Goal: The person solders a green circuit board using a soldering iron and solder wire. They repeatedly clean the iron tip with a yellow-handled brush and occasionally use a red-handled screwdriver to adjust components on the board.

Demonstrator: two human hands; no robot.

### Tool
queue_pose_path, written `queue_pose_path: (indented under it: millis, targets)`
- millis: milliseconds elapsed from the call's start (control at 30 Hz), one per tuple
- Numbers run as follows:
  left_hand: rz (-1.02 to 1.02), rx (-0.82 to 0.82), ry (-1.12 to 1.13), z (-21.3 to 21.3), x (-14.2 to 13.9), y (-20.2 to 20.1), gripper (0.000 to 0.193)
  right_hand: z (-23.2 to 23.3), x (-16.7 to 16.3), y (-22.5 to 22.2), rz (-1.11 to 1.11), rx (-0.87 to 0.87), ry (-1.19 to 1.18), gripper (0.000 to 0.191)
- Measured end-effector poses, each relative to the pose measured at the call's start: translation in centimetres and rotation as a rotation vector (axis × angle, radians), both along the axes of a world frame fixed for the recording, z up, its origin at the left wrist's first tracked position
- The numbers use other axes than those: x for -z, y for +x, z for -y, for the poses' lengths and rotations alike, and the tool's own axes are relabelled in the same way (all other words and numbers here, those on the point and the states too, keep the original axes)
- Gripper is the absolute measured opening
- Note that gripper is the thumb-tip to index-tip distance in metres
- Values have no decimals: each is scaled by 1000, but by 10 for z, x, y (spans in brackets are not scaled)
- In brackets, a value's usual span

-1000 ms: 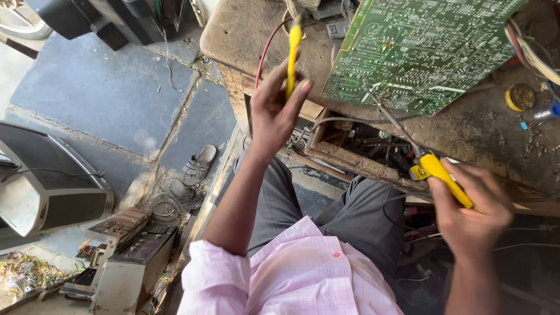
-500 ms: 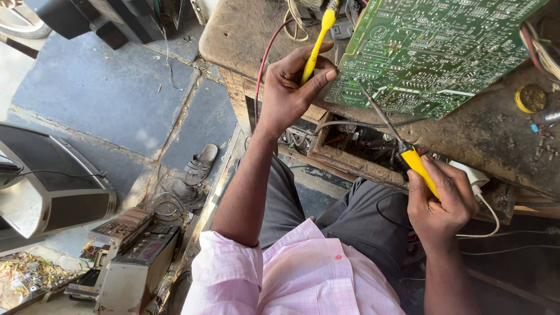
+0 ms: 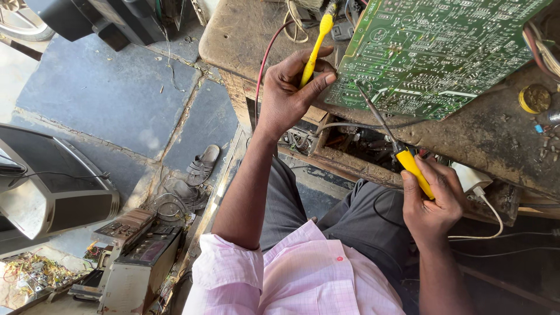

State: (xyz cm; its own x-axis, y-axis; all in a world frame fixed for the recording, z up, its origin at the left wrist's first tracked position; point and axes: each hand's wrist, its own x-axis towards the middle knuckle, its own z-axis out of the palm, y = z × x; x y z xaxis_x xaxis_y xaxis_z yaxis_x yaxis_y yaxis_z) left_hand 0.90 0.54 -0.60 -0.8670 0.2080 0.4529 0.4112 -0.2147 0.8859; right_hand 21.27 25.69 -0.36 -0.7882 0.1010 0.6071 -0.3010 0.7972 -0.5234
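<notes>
Yellow-handled iron (image 3: 402, 156) tip touching green board (image 3: 431, 52)

Place: we are at a small electronics repair workshop.
Bench: our worn, grimy wooden workbench (image 3: 466, 146) carries a large green circuit board (image 3: 431, 52), a small round yellow tin (image 3: 535, 98) and loose wires.
Tools: we hold a yellow-handled soldering iron (image 3: 396, 149) and a yellow-handled probe (image 3: 315, 49).
Floor: beside us on the stone slabs sit an old television set (image 3: 46, 186), opened audio units (image 3: 140, 256) and a heap of scrap components (image 3: 29, 274).
</notes>
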Motion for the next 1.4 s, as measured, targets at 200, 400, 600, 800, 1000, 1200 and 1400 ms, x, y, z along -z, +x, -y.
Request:
queue_pose_path:
  millis: [200, 400, 600, 800, 1000, 1200, 1400]
  targets:
    - [0, -14, -9, -1, 2, 1, 42, -1, 6, -1, -4, -3, 8, 30]
    - [-22, -4, 5, -1, 4, -1, 42, 1, 17, -2, 131, -43, -301, 30]
    - [-2, -19, -17, 0, 2, 1, 42, 4, 24, 0, 169, -98, -456, 30]
    - [33, 4, 0, -1, 3, 0, 42, 2, 31, -1, 213, -87, -556, 30]
    - [-32, -8, -11, 0, 3, 0, 41, -9, 24, -7, 224, -125, -429, 28]
    - [25, -16, -43, 1, -2, 0, 39, -19, 8, -15, 251, -110, -364, 30]
    - [10, -25, -46, 0, -4, 0, 35, -23, 2, -18, 300, -133, -386, 30]
